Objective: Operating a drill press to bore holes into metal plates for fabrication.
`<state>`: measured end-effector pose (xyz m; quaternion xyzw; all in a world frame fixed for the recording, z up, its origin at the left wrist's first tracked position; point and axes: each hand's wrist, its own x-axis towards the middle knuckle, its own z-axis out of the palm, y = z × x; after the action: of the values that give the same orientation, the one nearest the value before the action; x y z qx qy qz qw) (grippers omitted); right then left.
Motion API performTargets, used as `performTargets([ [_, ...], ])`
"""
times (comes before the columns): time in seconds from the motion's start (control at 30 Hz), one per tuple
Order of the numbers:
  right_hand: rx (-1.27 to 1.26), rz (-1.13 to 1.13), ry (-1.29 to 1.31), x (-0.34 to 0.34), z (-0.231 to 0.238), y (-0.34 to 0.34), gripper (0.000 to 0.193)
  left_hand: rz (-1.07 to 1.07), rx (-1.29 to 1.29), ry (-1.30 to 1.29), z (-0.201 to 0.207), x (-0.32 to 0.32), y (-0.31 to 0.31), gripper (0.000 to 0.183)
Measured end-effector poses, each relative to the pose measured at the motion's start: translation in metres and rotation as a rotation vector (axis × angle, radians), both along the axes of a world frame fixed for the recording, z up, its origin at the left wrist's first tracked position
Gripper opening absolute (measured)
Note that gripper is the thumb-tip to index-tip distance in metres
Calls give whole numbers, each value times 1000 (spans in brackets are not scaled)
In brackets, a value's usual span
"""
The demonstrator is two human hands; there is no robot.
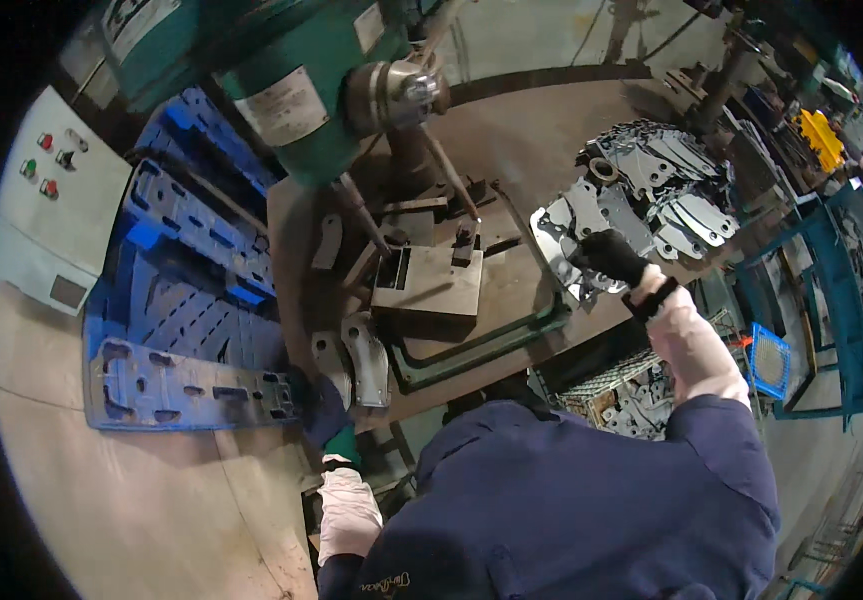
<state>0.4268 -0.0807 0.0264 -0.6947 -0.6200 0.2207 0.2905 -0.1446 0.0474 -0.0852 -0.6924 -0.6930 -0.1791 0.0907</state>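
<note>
My right hand [611,257], in a black glove, reaches over the near left edge of a pile of flat silvery metal plates [696,218]. Its fingertips meet the plates there, but whether they grip one is unclear. At the near left edge of the table, my left hand [325,412] wears a dark glove with a green cuff. It is beside two curved metal plates [367,360] lying on the tabletop; its fingers are dark and blurred. Between my hands sits a steel fixture block [433,285] on the machine bed, under the green drill press [296,110].
A green raised rim [481,352] borders the machine bed. Blue plastic pallets [191,385] stand at the left beside a control box [51,190] with buttons. Below the table edge, a wire basket [626,375] holds more plates. A teal metal rack [841,300] stands at the right.
</note>
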Motion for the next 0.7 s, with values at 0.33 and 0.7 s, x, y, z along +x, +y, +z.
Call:
performTargets([
  [0.33,383,428,371,-190,91,5,22,-926,-1070,-1801,103,153,-70,41],
  [0.7,308,703,-43,-257,32,45,35,-948,-311,-1015,104,127,-69,58],
])
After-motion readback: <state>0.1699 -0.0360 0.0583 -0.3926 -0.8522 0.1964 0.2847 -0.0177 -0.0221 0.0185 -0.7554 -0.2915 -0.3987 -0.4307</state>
